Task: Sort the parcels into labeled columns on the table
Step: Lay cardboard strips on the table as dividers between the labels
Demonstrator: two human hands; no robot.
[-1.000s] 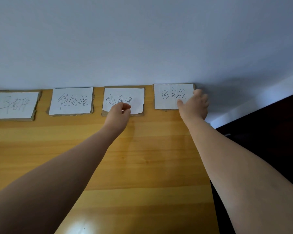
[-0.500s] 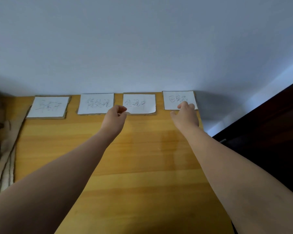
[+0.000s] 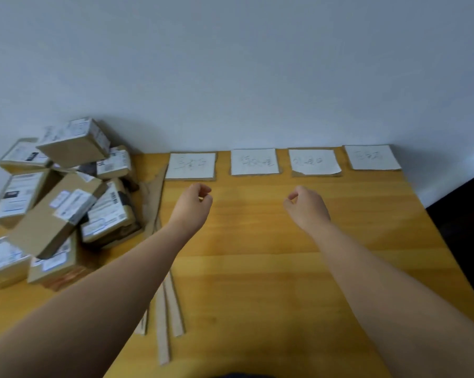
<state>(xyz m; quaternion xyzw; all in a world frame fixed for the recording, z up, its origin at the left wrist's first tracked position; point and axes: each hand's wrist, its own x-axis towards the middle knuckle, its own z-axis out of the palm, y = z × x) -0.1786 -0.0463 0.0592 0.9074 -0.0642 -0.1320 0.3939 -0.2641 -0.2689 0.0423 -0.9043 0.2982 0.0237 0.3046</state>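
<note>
Your left hand [image 3: 193, 207] hovers over the table [image 3: 257, 282] just left of centre frame, directly below the leftmost label card [image 3: 191, 165]. Its fingers are loosely curled, the thumb tip is close to the forefinger, and it holds nothing. Your right hand [image 3: 308, 207] hovers level with it, right of centre and below the third label card [image 3: 315, 162]. Its fingers are also loosely curled, and it holds nothing. Both hands are apart from the cards.

The four cards lie in one row along the far edge of the table, against the wall [image 3: 230, 64]. Each is a white sheet on a cardboard backing. The second label card [image 3: 254, 161] lies between the leftmost and the third. The fourth label card [image 3: 372, 157] lies in the upper right of the frame, near the table corner. The handwriting on all four is too blurred to read.

The parcels [image 3: 61, 197] sit in a loose heap at the left of the frame, left of the card row. They are brown boxes with white shipping labels. Several are tilted and lean on one another.

Long cardboard strips [image 3: 165, 317] lie on the table from beside the heap down to the lower centre-left of the frame, partly hidden by your left forearm.
</note>
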